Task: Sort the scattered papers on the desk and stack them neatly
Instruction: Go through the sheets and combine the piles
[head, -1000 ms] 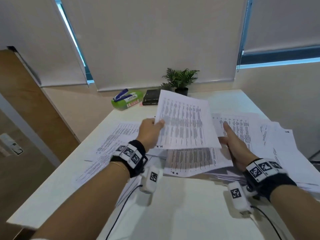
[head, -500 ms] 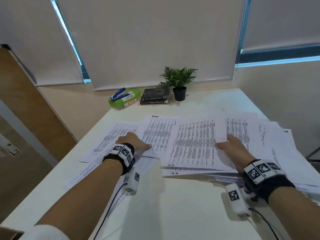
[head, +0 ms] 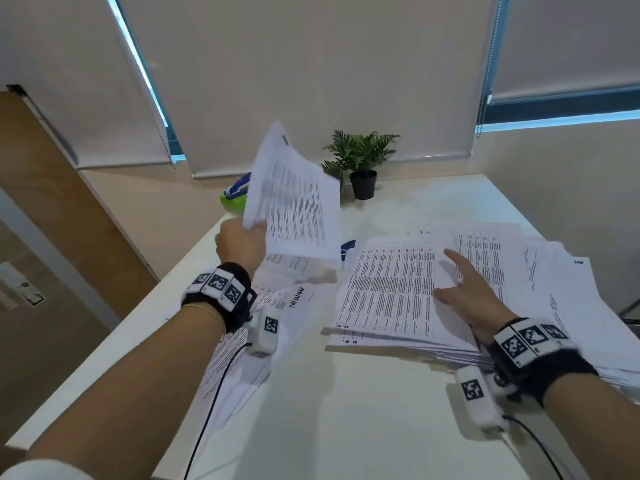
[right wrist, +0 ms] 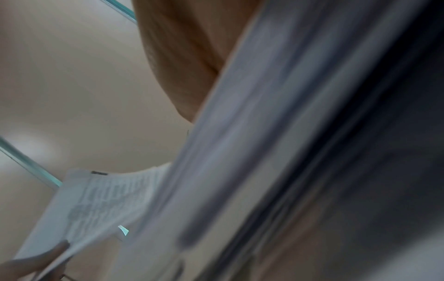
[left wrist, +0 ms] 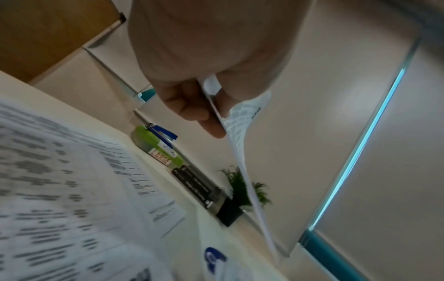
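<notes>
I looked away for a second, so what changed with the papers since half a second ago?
The left hand went from resting on the desk papers to pinching a sheet and lifting it up. The right hand stayed on the stack; the plant stayed put.

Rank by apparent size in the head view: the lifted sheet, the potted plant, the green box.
1. lifted sheet, held up by the left hand, though nearness to the camera inflates it.
2. potted plant.
3. green box, mostly hidden behind the sheet, so its rank is unsure.
</notes>
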A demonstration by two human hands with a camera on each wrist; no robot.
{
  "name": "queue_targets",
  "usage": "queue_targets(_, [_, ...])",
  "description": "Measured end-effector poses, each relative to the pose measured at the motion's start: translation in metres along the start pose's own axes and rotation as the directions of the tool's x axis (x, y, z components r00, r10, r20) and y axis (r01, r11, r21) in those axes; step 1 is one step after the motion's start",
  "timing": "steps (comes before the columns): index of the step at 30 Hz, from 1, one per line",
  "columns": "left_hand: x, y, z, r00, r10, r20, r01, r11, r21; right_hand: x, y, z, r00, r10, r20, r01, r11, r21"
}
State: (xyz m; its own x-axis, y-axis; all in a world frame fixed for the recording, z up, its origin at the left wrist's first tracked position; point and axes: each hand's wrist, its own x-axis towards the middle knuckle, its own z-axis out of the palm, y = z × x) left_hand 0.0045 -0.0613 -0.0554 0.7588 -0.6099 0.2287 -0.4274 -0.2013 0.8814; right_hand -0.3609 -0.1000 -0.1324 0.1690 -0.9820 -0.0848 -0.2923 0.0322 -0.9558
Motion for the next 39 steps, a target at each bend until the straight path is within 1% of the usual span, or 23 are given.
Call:
queue_targets(2, [-0.004,0.016,-0.006,1.000,-0.008,0.014,0.011,0.977,-0.212,0.000,0.001,0.000,1.000,-0.027,0.008,0.027,0.999,-0.029])
queue_targets(4, [-0.018,0.029,-0.008,0.990,-0.024,0.140,0.068,0.943,-0.326,-0.001,0.002,0.001,0.999,-0.039,0.023,0.040,0.999,-0.029])
queue_targets(5, [-0.027,0.031,-0.006,0.976,-0.023,0.216,0.097,0.936,-0.340,-0.001,0.002,0.001,0.999,-0.038,0.026,0.039,0.999,-0.030])
queue_targets(8, [-0.055,0.026,0.005,0.920,-0.064,0.387,0.181,0.945,-0.273,-0.002,-0.003,0.002,0.999,0.036,0.002,-0.036,0.999,-0.006])
queue_targets(11, [-0.088,0.012,0.022,0.838,-0.114,0.533,0.225,0.963,-0.149,-0.001,-0.008,0.004,0.987,0.157,0.030,-0.159,0.972,0.175])
queue_targets(13, [-0.110,0.003,0.034,0.780,-0.150,0.607,0.206,0.978,-0.024,-0.003,-0.012,0.005,0.978,0.202,0.042,-0.206,0.946,0.248])
queue_targets(14, [-0.120,0.002,0.038,0.755,-0.157,0.636,0.181,0.983,0.028,-0.001,-0.010,0.005,0.981,0.189,0.032,-0.191,0.954,0.229])
queue_targets(15, [-0.124,-0.001,0.042,0.736,-0.160,0.657,0.152,0.986,0.070,-0.002,-0.009,0.005,0.985,0.174,0.017,-0.174,0.972,0.157])
queue_targets(17, [-0.124,-0.004,0.045,0.713,-0.145,0.686,0.102,0.989,0.103,0.003,-0.002,0.005,0.991,0.124,-0.050,-0.123,0.992,0.022])
queue_targets(19, [-0.112,-0.008,0.036,0.740,-0.115,0.663,0.039,0.991,0.129,0.004,0.001,0.004,0.989,0.121,-0.085,-0.122,0.992,-0.010])
queue_targets(20, [-0.104,-0.010,0.028,0.764,-0.099,0.638,-0.003,0.988,0.157,0.005,0.002,0.004,0.989,0.115,-0.091,-0.117,0.993,-0.007])
queue_targets(22, [-0.083,-0.019,0.002,0.812,-0.083,0.578,-0.090,0.960,0.264,0.005,0.001,0.003,0.992,0.101,-0.082,-0.102,0.995,-0.009])
queue_targets(23, [-0.073,-0.024,-0.014,0.831,-0.098,0.548,-0.123,0.928,0.351,0.005,0.002,0.002,0.992,0.101,-0.078,-0.101,0.995,-0.008])
queue_targets(24, [-0.060,-0.033,-0.031,0.846,-0.127,0.518,-0.150,0.875,0.460,0.006,0.002,0.003,0.993,0.088,-0.082,-0.088,0.996,0.000])
queue_targets(25, [-0.048,-0.041,-0.050,0.855,-0.192,0.482,-0.157,0.790,0.592,0.005,0.002,0.003,0.992,0.097,-0.079,-0.098,0.995,-0.002])
queue_targets(27, [-0.028,-0.059,-0.081,0.860,-0.330,0.389,-0.148,0.570,0.808,0.006,0.004,0.004,0.992,0.102,-0.080,-0.103,0.995,-0.011])
queue_targets(28, [-0.022,-0.067,-0.093,0.849,-0.376,0.370,-0.149,0.501,0.852,0.005,0.003,0.005,0.993,0.088,-0.075,-0.089,0.996,-0.007])
queue_targets(29, [-0.020,-0.072,-0.102,0.828,-0.417,0.375,-0.148,0.482,0.863,0.004,0.001,0.005,0.994,0.085,-0.065,-0.086,0.996,-0.005])
queue_targets(31, [-0.023,-0.080,-0.111,0.806,-0.446,0.388,-0.128,0.510,0.851,0.002,0.000,0.006,0.996,0.069,-0.060,-0.070,0.998,-0.005])
queue_targets(34, [-0.035,-0.084,-0.112,0.836,-0.403,0.371,-0.117,0.530,0.840,0.001,-0.001,0.008,0.996,0.055,-0.073,-0.055,0.998,0.003])
queue_targets(36, [-0.042,-0.081,-0.110,0.854,-0.356,0.379,-0.094,0.612,0.786,0.002,0.001,0.007,0.995,0.063,-0.076,-0.062,0.998,0.010])
queue_targets(37, [-0.043,-0.079,-0.109,0.857,-0.354,0.374,-0.052,0.663,0.747,0.001,0.000,0.007,0.995,0.066,-0.071,-0.065,0.998,0.013])
queue_targets(39, [-0.044,-0.079,-0.108,0.843,-0.382,0.378,0.051,0.757,0.651,0.003,0.001,0.007,0.993,0.080,-0.082,-0.080,0.997,0.008])
